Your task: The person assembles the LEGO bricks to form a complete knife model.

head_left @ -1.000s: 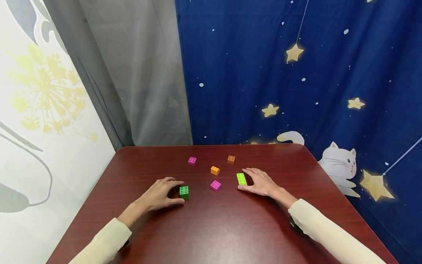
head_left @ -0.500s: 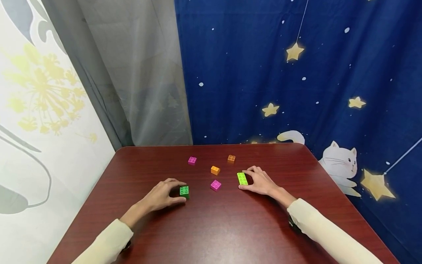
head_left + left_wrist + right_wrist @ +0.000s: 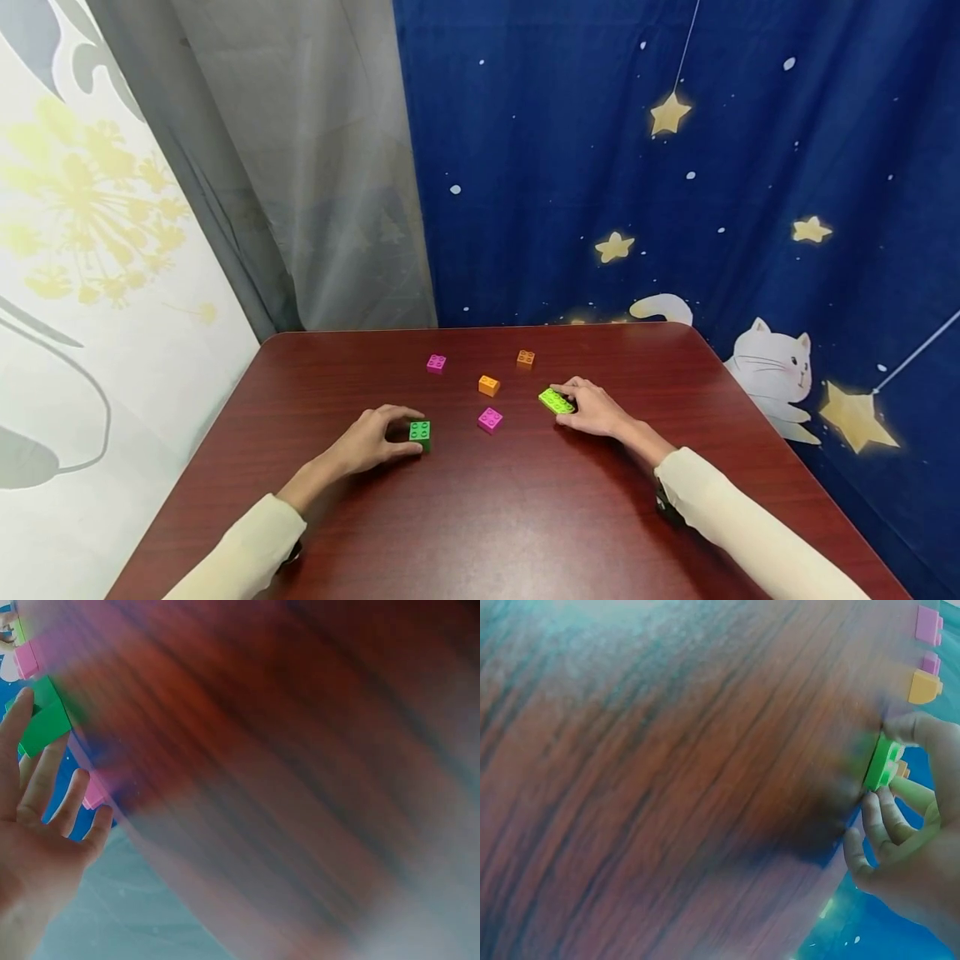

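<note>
My left hand grips a dark green toy brick between thumb and fingertips, left of the table's middle. The left wrist view has the thumb across the near side of the green brick, with the other fingers spread. Farther right, my right hand pinches a flat lime green brick, which lies at a slant on the table. In the right wrist view the thumb is at one end of the lime brick and fingertips are at the other. Its underside is hidden.
Between the hands lie a magenta brick and a small yellow-orange brick. Farther back are another magenta brick and a brownish-orange brick. The dark red table ends at a grey and a blue curtain.
The lime brick has turned at a slant under my right hand, whose thumb has shifted right. My left hand has edged slightly right, closer around the green brick.
</note>
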### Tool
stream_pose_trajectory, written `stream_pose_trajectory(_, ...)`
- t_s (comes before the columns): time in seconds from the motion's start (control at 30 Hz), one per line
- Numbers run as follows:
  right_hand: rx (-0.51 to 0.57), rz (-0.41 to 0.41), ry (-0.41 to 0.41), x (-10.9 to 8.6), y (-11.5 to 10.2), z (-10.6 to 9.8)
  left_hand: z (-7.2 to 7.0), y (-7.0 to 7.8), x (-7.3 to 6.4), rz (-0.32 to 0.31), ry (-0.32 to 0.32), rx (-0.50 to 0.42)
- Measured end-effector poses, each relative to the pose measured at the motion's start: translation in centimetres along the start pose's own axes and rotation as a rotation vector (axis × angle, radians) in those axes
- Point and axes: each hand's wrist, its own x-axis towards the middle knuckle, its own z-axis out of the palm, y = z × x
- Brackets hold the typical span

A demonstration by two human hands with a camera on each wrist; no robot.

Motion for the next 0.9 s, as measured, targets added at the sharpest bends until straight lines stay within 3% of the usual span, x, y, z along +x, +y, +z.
stream_pose_trajectory(0.23,0.020,-0.037,0.012,0.1,0.3,0.1,0.1,-0.2,0.4,0.017,0.009,-0.065)
stream_pose_trajectory(0.7,0.119,-0.092,0.045,-0.2,0.7,-0.1,0.8,0.3,1.0,-0.057,0.024,-0.066)
stream_pose_trajectory(0.9,0.119,-0.067,0.037,0.0,0.8,-0.2,0.9,0.2,1.2,-0.087,0.024,-0.069)
